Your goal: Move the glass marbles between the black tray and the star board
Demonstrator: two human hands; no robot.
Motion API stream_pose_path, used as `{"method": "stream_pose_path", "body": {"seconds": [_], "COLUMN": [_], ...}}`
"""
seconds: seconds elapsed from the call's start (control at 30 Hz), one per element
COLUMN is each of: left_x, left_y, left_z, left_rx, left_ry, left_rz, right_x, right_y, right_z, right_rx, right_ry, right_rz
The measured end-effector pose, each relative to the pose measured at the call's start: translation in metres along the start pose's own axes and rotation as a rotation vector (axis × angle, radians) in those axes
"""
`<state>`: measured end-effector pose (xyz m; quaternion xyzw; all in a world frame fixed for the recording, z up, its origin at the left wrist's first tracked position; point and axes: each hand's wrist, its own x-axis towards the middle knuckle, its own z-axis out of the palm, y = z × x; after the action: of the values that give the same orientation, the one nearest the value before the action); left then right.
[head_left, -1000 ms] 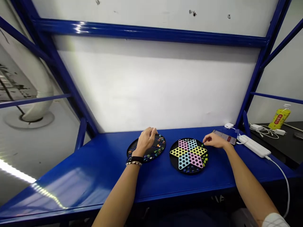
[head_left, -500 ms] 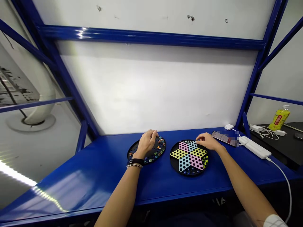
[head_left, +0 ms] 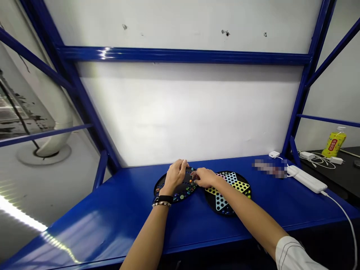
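Note:
A round black tray [head_left: 165,184] with several coloured marbles lies on the blue shelf. Beside it on the right is a round Chinese checkers board [head_left: 237,185] with a pastel star. My left hand [head_left: 176,174] rests curled on the far side of the marble tray; whether it holds anything is hidden. My right hand [head_left: 205,177] reaches across the board to the tray's right edge, fingertips pinched together among the marbles. What they pinch is too small to make out.
A blurred phone [head_left: 269,167] lies right of the board, with a white power strip [head_left: 306,179], a charger [head_left: 273,154] and cables. A yellow bottle [head_left: 334,141] stands on the black table at far right. Blue frame posts rise at both sides.
My right hand moved left from the far right edge of the checkers board across to the marble tray. The left hand stayed on the tray. The view tilted slightly.

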<state>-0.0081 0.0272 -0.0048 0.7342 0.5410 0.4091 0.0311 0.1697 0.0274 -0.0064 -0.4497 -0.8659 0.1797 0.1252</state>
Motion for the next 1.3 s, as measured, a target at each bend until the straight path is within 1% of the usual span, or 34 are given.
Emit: {"method": "stream_pose_path", "body": {"seconds": [0.1,0.23,0.33,0.4,0.5,0.57,0.63,0.73,0.83,1.0,1.3], "left_x": [0.0,-0.002,-0.003,-0.004,-0.004,-0.004,-0.004,-0.005,-0.005,-0.005,-0.006], "left_y": [0.002,0.007,0.009,0.01,0.009,0.008,0.009,0.011,0.012,0.013,0.018], "left_z": [0.001,0.005,0.007,0.007,0.007,0.007,0.007,0.006,0.006,0.006,0.004], "left_rx": [0.008,0.01,0.013,0.01,0.002,0.0,-0.001,-0.001,0.0,0.008,0.0], "left_ry": [-0.015,-0.076,-0.102,-0.111,-0.116,-0.12,-0.13,-0.138,-0.139,-0.149,-0.145], "left_rz": [-0.003,0.017,0.031,0.026,0.012,0.009,0.009,-0.003,-0.011,0.002,-0.002], "right_x": [-0.02,-0.061,-0.083,-0.088,-0.083,-0.077,-0.072,-0.069,-0.067,-0.065,-0.061], "right_y": [0.028,0.076,0.106,0.115,0.112,0.101,0.089,0.075,0.069,0.069,0.078], "right_z": [-0.016,-0.043,-0.048,-0.043,-0.032,-0.025,-0.02,-0.015,-0.012,-0.011,-0.018], "right_rx": [0.118,0.255,0.243,0.193,0.116,0.048,-0.078,-0.257,-0.351,-0.382,-0.337], "right_ry": [0.106,0.212,0.25,0.268,0.263,0.224,0.182,0.161,0.146,0.149,0.109], "right_rz": [0.032,0.094,0.186,0.22,0.225,0.203,0.193,0.171,0.144,0.14,0.101]}}
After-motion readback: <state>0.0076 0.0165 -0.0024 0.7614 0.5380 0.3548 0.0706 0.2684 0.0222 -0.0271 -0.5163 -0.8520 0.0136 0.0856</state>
